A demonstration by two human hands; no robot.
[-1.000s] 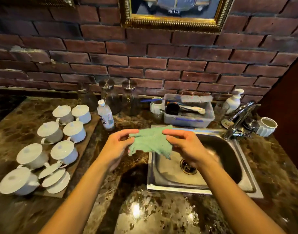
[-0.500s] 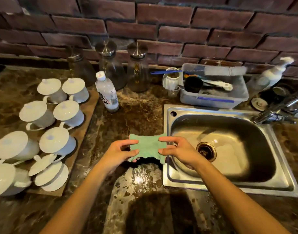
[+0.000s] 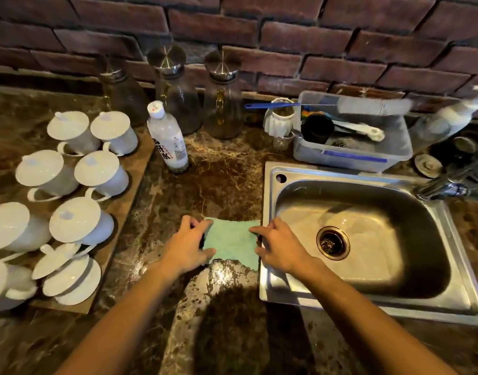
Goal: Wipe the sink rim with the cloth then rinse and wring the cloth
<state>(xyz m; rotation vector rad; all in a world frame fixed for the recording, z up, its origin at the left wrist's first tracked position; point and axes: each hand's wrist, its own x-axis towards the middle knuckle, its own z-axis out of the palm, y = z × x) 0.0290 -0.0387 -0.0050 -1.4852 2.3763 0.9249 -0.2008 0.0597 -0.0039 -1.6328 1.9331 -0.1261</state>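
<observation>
A green cloth (image 3: 232, 240) lies spread on the dark marble counter, right beside the left rim of the steel sink (image 3: 267, 212). My left hand (image 3: 188, 244) pinches the cloth's left edge between thumb and fingers. My right hand (image 3: 279, 246) pinches its right edge, resting over the sink's left rim. The sink basin is empty, with a round drain (image 3: 332, 242) in the middle. The tap (image 3: 449, 182) reaches in from the right edge of the view.
Several white lidded cups (image 3: 70, 207) stand on a wooden board at the left. A plastic bottle (image 3: 167, 139) and glass jars (image 3: 221, 98) line the brick wall. A clear tub of brushes (image 3: 351, 147) sits behind the sink, a soap dispenser (image 3: 446, 120) to its right.
Both hands lowered the cloth from the air and spread it flat on the counter beside the sink's left rim. The view tilted down and moved closer.
</observation>
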